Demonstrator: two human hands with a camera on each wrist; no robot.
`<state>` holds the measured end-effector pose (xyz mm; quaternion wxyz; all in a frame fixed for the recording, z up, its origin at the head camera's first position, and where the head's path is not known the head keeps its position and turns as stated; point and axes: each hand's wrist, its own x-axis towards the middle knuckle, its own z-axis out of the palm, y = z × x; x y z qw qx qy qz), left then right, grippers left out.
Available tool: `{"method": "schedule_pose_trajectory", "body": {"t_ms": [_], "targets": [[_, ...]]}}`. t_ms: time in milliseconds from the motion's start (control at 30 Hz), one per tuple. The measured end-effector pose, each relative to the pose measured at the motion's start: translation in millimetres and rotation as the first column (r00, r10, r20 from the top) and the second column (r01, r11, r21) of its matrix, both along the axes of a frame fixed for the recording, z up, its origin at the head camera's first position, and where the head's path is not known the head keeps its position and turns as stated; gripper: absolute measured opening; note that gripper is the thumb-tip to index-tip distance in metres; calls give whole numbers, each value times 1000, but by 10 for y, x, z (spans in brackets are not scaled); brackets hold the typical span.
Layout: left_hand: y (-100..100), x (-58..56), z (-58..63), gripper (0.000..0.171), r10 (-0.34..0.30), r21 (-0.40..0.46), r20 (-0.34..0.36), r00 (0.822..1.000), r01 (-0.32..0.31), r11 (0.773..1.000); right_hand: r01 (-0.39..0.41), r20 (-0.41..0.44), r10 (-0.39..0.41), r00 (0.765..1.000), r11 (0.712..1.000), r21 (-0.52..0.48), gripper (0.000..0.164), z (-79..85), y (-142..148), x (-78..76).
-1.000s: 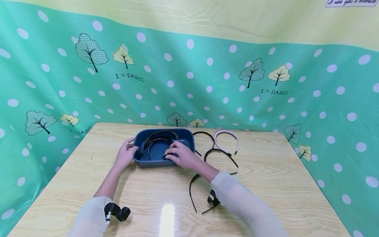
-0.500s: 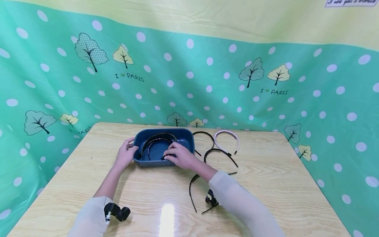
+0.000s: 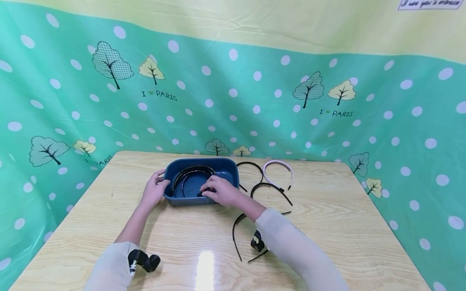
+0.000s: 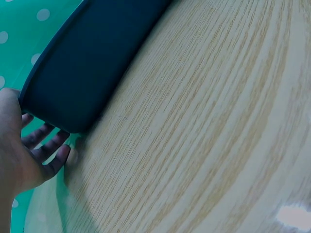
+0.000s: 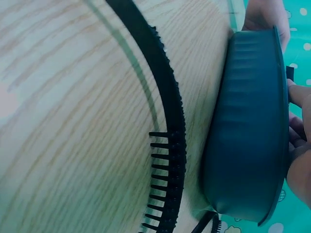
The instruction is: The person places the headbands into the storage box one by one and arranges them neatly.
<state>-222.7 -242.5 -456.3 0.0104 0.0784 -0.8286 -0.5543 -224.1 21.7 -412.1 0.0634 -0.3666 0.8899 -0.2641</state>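
Note:
A dark blue plastic box (image 3: 200, 201) stands at the back of the table with curved black headbands (image 3: 196, 167) inside it. My left hand (image 3: 154, 190) grips the box's left end, thumb over the rim and fingers against the outer wall; the left wrist view shows the fingers (image 4: 52, 144) under the rim. Reaching in over the front rim, my right hand (image 3: 223, 191) pinches a black headband near its end, whose dark tip shows past the rim in the right wrist view. Its fingers hide part of the bands.
Right of the box lie a thin black headband (image 3: 251, 163), a pink one (image 3: 279, 162) and a toothed black one (image 3: 267, 184). Nearer me another toothed black headband (image 3: 235, 238) lies partly under my right forearm. A patterned green curtain (image 3: 233, 105) hangs behind the table.
My right hand has shifted slightly left, and the headband it holds has sunk lower into the box, closer to the other band. The left hand keeps its place on the box.

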Motion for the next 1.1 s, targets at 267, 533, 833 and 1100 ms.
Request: {"method": "schedule_pose_trajectory", "body": {"t_ms": [267,533,833,1100], "targets": [[-4,4,10,51,-3,3,-4,1000,3,1000,-9,26,8,1000,999,35,22,35,-23,-32],[-8,-1,11,51,3,-5,5,1000,-3,1000,-15,26,14,1000,998,64,20,74,-48,-62],[-7,-3,2,51,-5,-5,-23,1000,5,1000,-24,56,19,998,996,85,19,110,-58,-91],[-2,13,11,51,-12,-5,-25,1000,11,1000,-17,88,9,996,996,85,17,119,-36,-94]]}}
